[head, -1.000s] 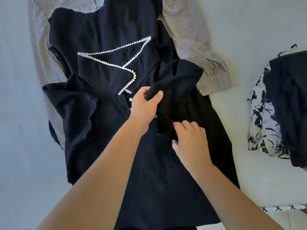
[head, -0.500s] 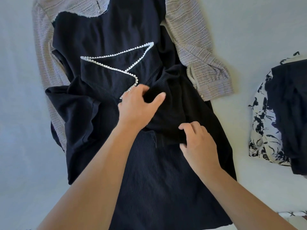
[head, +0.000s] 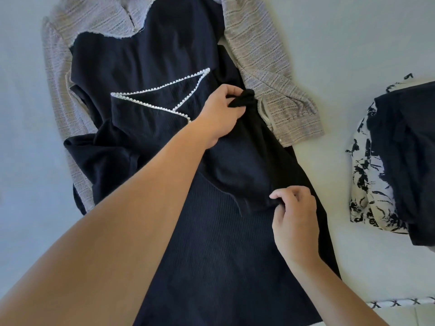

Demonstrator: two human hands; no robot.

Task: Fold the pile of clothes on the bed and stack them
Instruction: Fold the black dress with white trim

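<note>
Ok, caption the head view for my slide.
Both hands, left hand and right hand, pinch a sleeve of the dark dress spread on the bed.

left hand (head: 220, 115) | dragged dark sleeve (head: 249, 161) outward | right hand (head: 294, 217) followed

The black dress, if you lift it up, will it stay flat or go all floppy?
Probably floppy: the black dress already bunches where the left hand pinches it. It likely sags between that and the right hand. The pearl trim may add slight weight.

No readable text or labels anywhere.
</note>
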